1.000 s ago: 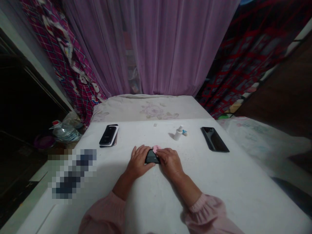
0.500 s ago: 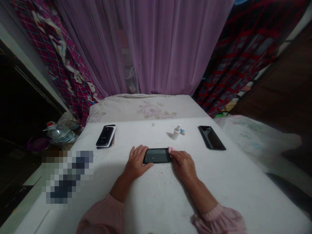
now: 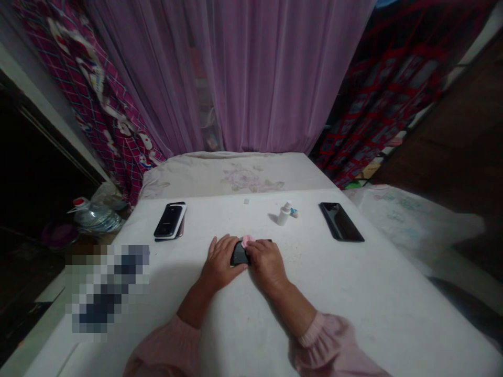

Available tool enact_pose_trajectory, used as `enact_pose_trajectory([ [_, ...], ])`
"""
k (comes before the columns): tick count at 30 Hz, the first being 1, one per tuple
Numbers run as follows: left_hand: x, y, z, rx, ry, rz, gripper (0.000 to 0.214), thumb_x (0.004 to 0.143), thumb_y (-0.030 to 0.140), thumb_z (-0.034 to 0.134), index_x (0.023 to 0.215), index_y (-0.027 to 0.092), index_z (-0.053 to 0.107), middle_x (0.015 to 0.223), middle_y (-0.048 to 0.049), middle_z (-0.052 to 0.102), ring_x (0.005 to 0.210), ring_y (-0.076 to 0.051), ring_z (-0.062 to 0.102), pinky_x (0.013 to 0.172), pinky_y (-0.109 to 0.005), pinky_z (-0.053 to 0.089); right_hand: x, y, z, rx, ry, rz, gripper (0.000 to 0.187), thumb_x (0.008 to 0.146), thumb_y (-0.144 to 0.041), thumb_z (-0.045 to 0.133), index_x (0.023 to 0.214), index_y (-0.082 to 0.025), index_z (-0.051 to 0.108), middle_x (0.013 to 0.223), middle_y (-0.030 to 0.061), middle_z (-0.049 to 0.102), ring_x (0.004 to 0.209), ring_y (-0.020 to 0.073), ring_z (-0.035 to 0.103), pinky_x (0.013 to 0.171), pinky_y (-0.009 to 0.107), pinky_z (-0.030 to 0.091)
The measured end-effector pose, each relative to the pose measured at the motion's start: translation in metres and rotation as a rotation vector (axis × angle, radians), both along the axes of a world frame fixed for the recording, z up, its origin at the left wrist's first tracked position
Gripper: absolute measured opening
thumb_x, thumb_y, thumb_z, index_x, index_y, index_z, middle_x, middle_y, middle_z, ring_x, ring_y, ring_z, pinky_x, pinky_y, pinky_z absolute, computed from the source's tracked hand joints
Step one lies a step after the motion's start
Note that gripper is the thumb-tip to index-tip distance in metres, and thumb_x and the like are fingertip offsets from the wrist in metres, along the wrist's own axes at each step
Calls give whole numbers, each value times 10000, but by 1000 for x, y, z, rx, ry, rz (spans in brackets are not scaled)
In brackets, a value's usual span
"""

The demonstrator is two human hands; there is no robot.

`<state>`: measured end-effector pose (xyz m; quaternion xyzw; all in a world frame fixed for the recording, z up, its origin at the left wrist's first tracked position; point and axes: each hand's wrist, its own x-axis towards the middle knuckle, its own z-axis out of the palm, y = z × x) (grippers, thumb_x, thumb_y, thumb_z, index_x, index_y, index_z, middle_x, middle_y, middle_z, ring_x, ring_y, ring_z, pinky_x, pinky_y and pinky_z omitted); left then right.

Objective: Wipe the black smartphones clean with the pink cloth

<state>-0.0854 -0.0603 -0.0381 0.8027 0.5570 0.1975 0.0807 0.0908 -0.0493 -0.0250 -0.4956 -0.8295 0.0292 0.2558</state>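
The right hand (image 3: 267,264) lies flat over a black smartphone (image 3: 239,254), with a pink cloth (image 3: 247,241) showing at its fingertips, though the dim view hides whether it grips the cloth. The open left hand (image 3: 222,259) rests against the phone's left end, at 9 o'clock. Since the earlier frame, the right hand has slid left, covering most of the screen. A dropper bottle (image 3: 283,213) stands at 1 o'clock and another phone (image 3: 340,222) lies at 2 o'clock on the white desk (image 3: 353,293).
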Motion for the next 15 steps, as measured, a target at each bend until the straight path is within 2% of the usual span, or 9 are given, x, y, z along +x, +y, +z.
enact_pose_trajectory([
  [3,0,0,-2,8,1,6,632,817,435,644,1370,181,471,1383,-140,552,1357,-306,429,1176,-527,220,-4,-10,-3,30,24,84,179,874,-156,628,992,-239,734,1092,38,735,969,206,617,792,343,418],
  [7,-2,1,-3,8,-4,-8,652,815,463,644,1377,182,466,1391,-143,546,1361,-308,424,1178,-541,207,15,-22,-6,59,62,139,204,888,-182,631,1053,-265,719,1100,29,734,945,189,634,797,330,427],
  [12,-12,3,-4,-55,-5,-96,668,815,449,634,1410,213,443,1432,-124,517,1391,-311,384,1177,-546,203,52,-20,-8,97,81,47,228,898,-138,583,1033,-254,725,1073,31,743,944,188,638,807,320,430],
  [15,-17,3,-5,-62,-14,-131,672,836,431,609,1442,224,405,1454,-121,496,1406,-305,362,1178,-540,199,58,-14,-9,83,60,-35,244,886,-120,570,1002,-254,738,1057,38,747,936,197,637,790,322,431],
])
